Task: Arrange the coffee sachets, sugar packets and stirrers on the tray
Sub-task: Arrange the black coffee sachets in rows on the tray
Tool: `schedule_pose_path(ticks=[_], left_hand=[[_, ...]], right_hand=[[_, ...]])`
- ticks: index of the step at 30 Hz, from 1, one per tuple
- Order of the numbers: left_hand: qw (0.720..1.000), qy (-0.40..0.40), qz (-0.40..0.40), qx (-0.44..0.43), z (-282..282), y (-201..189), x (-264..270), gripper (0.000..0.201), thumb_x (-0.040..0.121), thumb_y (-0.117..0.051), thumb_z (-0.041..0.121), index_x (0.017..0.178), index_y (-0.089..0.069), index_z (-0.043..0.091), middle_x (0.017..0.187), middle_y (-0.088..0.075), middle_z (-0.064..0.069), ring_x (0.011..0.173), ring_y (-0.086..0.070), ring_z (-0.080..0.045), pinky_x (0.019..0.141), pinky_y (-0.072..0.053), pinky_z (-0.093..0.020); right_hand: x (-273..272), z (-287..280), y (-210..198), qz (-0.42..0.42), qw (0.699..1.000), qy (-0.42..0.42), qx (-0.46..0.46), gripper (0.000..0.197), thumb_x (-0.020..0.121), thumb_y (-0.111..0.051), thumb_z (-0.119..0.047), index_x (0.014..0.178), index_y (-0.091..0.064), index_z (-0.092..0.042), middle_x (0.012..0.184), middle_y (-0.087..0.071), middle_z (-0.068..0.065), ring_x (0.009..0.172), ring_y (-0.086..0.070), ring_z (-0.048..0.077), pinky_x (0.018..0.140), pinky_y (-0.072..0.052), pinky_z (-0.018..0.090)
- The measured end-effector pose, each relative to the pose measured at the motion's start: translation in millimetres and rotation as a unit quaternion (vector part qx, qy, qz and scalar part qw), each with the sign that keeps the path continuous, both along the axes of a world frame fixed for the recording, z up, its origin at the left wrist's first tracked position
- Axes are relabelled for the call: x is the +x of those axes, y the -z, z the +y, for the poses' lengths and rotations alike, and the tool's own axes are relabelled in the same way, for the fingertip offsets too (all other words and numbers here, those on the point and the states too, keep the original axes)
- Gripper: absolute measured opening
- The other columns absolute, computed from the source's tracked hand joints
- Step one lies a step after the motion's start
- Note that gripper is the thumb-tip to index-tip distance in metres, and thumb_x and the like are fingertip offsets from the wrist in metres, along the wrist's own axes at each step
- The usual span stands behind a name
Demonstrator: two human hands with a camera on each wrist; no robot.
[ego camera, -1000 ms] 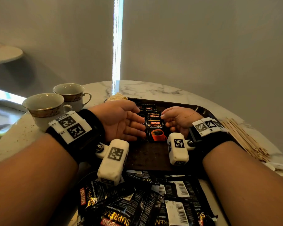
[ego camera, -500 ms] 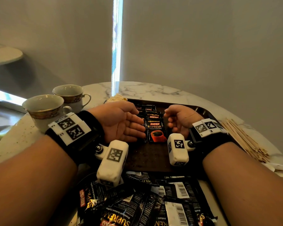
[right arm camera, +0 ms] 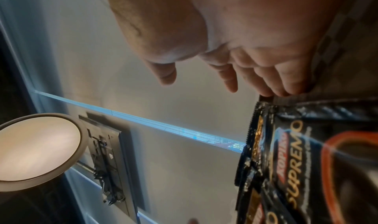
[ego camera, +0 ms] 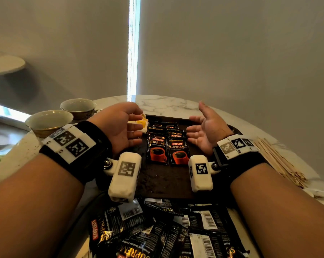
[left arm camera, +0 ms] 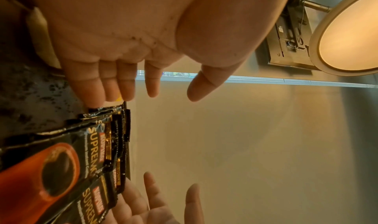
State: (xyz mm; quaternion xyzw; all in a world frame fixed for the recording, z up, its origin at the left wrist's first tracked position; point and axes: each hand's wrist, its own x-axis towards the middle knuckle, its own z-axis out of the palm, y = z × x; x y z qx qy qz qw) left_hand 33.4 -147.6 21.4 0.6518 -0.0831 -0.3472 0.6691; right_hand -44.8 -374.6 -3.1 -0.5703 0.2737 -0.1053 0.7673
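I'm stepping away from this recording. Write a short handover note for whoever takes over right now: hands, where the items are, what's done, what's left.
Left hand: open, empty, beside the sachet rows.
Right hand: open, empty, on their other side.
Tray: two overlapping rows of coffee sachets laid face up; yellow packets at the far left corner.
Loose sachets are piled off the tray at the near edge.
Stirrers lie on the table to the right, off the tray.
Left to do: the loose sachets and the stirrers.
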Motion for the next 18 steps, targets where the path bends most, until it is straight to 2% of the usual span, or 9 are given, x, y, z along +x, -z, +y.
schedule_pose_path(ticks=[2,3,5,7,9,13,15,18], left_hand=[[1.000,0.018,0.004,0.010,-0.6,-0.8,-3.3,0.027,0.096,-0.050,0.031,0.113,-0.057,0.011,0.106,-0.056,-0.016,0.097,-0.057,-0.028,0.087,-0.046,-0.040],[1.000,0.028,0.009,0.009,-0.9,-0.9,-5.2,0.035,0.096,-0.049,0.032,0.123,-0.055,0.009,0.113,-0.058,-0.020,0.103,-0.058,-0.031,0.088,-0.046,-0.040],[0.999,0.040,0.020,-0.003,-2.0,-1.1,-9.1,0.046,0.097,-0.049,0.031,0.136,-0.049,0.007,0.120,-0.061,-0.025,0.100,-0.063,-0.033,0.080,-0.049,-0.040],[0.999,0.043,0.024,-0.011,-2.6,-0.6,-11.3,0.050,0.097,-0.049,0.030,0.140,-0.046,0.007,0.125,-0.061,-0.027,0.102,-0.066,-0.035,0.075,-0.049,-0.041],[0.999,0.048,0.023,-0.008,-2.9,0.8,-11.8,0.048,0.097,-0.048,0.030,0.139,-0.047,0.006,0.120,-0.064,-0.027,0.104,-0.066,-0.037,0.076,-0.048,-0.043],[0.999,0.050,0.022,-0.004,-3.7,1.4,-13.4,0.037,0.098,-0.045,0.029,0.129,-0.049,0.008,0.104,-0.069,-0.021,0.091,-0.069,-0.032,0.071,-0.050,-0.040],[0.999,0.050,0.019,-0.004,-4.0,2.1,-12.8,0.043,0.098,-0.045,0.029,0.135,-0.049,0.007,0.101,-0.070,-0.020,0.087,-0.070,-0.031,0.067,-0.053,-0.037],[0.998,0.057,0.015,-0.004,-5.3,3.4,-11.3,0.047,0.099,-0.044,0.028,0.139,-0.047,0.004,0.103,-0.070,-0.021,0.089,-0.069,-0.032,0.068,-0.052,-0.037]], right_hand=[[0.2,4.2,-2.4,-0.004,1.000,-0.015,0.006,0.087,0.092,-0.045,-0.068,0.152,-0.031,-0.006,0.155,-0.024,0.036,0.147,-0.020,0.048,0.118,-0.022,0.055],[0.3,5.8,-3.1,-0.005,1.000,-0.020,0.005,0.087,0.093,-0.044,-0.068,0.152,-0.031,-0.006,0.155,-0.022,0.036,0.148,-0.018,0.048,0.118,-0.021,0.055],[0.2,8.0,-3.4,-0.005,0.999,-0.032,-0.004,0.088,0.092,-0.044,-0.069,0.153,-0.030,-0.008,0.156,-0.021,0.035,0.148,-0.016,0.047,0.119,-0.020,0.054],[0.2,9.1,-3.1,-0.006,0.999,-0.043,-0.012,0.089,0.091,-0.044,-0.070,0.154,-0.030,-0.009,0.157,-0.019,0.034,0.149,-0.014,0.047,0.119,-0.017,0.054],[0.3,9.0,-2.2,-0.009,0.998,-0.050,-0.022,0.090,0.090,-0.044,-0.071,0.154,-0.030,-0.010,0.158,-0.018,0.034,0.150,-0.011,0.047,0.120,-0.014,0.056],[0.2,7.7,-0.2,-0.017,0.998,-0.055,-0.026,0.093,0.087,-0.047,-0.072,0.153,-0.031,-0.009,0.158,-0.017,0.034,0.149,-0.011,0.048,0.121,-0.015,0.057],[1.0,6.7,0.7,-0.015,0.998,-0.058,-0.024,0.096,0.083,-0.051,-0.073,0.153,-0.032,-0.009,0.158,-0.018,0.034,0.149,-0.013,0.049,0.120,-0.019,0.058],[1.1,7.5,0.6,-0.012,0.998,-0.062,-0.031,0.108,0.069,-0.058,-0.074,0.151,-0.033,-0.008,0.157,-0.020,0.033,0.147,-0.019,0.048,0.119,-0.022,0.059]])
